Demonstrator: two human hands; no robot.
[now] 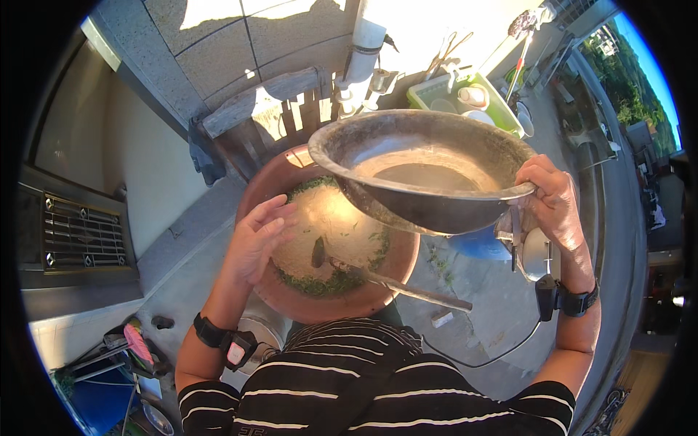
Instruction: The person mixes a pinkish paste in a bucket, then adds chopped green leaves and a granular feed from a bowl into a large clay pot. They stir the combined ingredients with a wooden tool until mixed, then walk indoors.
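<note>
My right hand [556,203] grips the right rim of a large dark metal bowl [429,171] and holds it tilted in the air; a little murky liquid lies in it. Under it stands a wide reddish-brown basin [276,192] with pale mush, green chopped leaves and a long-handled ladle [378,277] lying in it. My left hand [258,236] rests open against the basin's left rim, fingers apart, holding nothing. Both wrists wear black bands.
A green crate of dishes [502,109] sits at the back right beside a white pipe [360,62]. A wooden pallet [280,112] leans on the wall. A blue tub [480,243] stands behind the bowl on the concrete floor. Tools lie at lower left [134,349].
</note>
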